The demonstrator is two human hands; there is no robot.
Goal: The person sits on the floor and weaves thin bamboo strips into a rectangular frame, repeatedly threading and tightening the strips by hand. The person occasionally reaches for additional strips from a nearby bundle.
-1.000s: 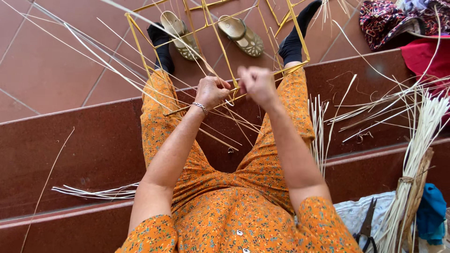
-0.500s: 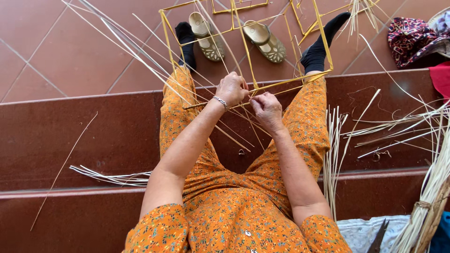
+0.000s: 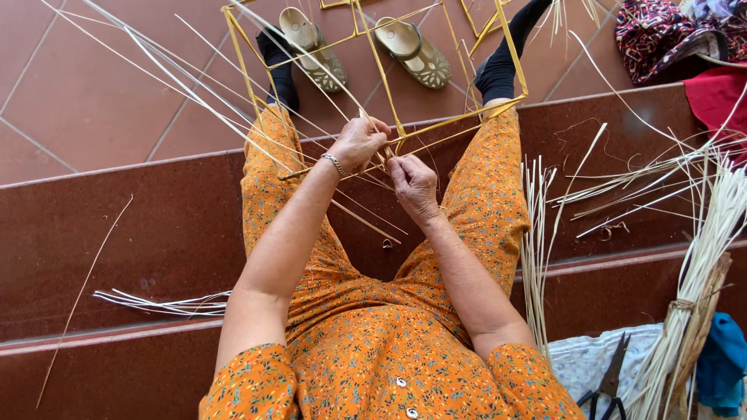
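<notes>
A yellow wire frame rests across my knees, over my orange patterned dress. Long pale straw strands fan out from its near bar toward the upper left. My left hand, with a bracelet at the wrist, grips the frame's near bar together with several strands. Just to its right, my right hand pinches a strand below the bar. Both hands sit close together at the same spot on the bar.
Two tan sandals lie on the tiled floor beyond my feet. A loose straw bunch and a tied bundle lie on the step at right, with scissors on a cloth. More strands lie at left.
The view has shifted so the frame and hands sit further left. My right hand dropped lower and drew closer to my left hand on the bar.
</notes>
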